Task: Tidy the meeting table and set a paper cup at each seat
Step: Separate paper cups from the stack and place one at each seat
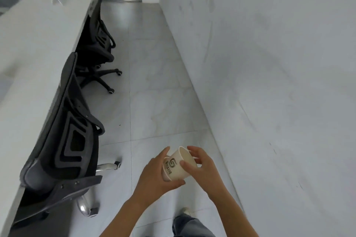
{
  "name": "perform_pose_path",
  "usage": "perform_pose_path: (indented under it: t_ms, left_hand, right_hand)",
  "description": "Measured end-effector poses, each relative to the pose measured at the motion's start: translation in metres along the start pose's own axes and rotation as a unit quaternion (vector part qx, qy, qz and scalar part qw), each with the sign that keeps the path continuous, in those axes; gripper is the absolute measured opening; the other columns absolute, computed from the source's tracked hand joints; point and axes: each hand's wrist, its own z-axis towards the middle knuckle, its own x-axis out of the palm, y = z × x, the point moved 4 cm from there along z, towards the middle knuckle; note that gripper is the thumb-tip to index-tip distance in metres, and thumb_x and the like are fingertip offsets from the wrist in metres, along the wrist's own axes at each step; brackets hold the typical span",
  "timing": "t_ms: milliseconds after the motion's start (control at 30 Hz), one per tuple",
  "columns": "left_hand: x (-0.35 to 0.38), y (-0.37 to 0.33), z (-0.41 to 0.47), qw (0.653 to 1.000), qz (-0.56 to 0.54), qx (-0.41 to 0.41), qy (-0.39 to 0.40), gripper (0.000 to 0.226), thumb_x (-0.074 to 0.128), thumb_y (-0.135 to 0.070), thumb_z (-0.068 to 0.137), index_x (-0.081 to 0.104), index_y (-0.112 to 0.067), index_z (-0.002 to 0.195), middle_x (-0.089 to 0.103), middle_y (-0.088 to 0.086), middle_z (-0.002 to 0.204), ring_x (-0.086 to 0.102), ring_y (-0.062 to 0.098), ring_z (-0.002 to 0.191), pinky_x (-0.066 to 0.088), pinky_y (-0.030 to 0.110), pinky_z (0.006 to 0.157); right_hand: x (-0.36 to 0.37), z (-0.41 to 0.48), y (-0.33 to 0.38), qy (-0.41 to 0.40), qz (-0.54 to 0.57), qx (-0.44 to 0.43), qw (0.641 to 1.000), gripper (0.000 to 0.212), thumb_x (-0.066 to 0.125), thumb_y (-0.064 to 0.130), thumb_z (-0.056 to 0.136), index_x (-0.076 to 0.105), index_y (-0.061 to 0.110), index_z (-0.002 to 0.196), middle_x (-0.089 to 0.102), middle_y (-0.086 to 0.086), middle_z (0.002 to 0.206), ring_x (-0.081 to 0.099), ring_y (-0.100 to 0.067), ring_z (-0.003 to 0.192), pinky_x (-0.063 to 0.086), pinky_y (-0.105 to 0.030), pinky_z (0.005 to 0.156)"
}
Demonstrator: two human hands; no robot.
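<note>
The long white desk [34, 44] runs up the left of the view. No paper cup shows on the part of it in front of either seat. Something clear lies near its far end, too blurred to name. Two black office chairs are pushed in at the desk's edge, the near chair [63, 140] and the far chair [98, 40]. So the cup-setting along this side looks not yet done, and how much tidying remains cannot be judged from here.

The paper cups [179, 165] are in the air over the floor aisle, well apart from the desk, and appear to be a short nested stack. The stack lies tilted rather than upright. Its long axis runs from lower left to upper right in the view, the open mouth facing up and toward the wall on the right, the base toward the person's left.

The left hand [154, 177] is curled round the lower part of the stack. The right hand [202, 165] pinches the top cup at its rim, probably to pull one free.
</note>
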Motion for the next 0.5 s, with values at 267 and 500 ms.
perform_pose_path:
  t_ms: [267, 500]
  left_hand:
    - [0.001, -0.003, 0.056, 0.985, -0.020, -0.112, -0.126, 0.092, 0.082, -0.032, 0.062, 0.030, -0.029, 0.137, 0.053, -0.010, 0.112, 0.051, 0.011, 0.100, 0.042, 0.018, 0.082]
    - [-0.049, 0.026, 0.080, 0.937, -0.055, -0.208, -0.275, 0.083, 0.082, -0.019, 0.064, 0.039, -0.016, 0.134, 0.056, -0.004, 0.103, 0.050, 0.019, 0.094, 0.042, 0.031, 0.087]
  right_hand:
    - [-0.045, 0.093, 0.013, 0.047, 0.047, -0.004, 0.998, 0.028, 0.063, 0.014, 0.082, 0.053, 0.019, 0.108, 0.059, 0.002, 0.104, 0.057, -0.005, 0.087, 0.047, -0.005, 0.054]
    - [-0.020, 0.168, 0.021, 0.092, 0.040, 0.019, 0.995, 0.027, 0.064, 0.016, 0.081, 0.054, 0.024, 0.105, 0.058, 0.006, 0.103, 0.058, -0.014, 0.095, 0.048, -0.018, 0.064]
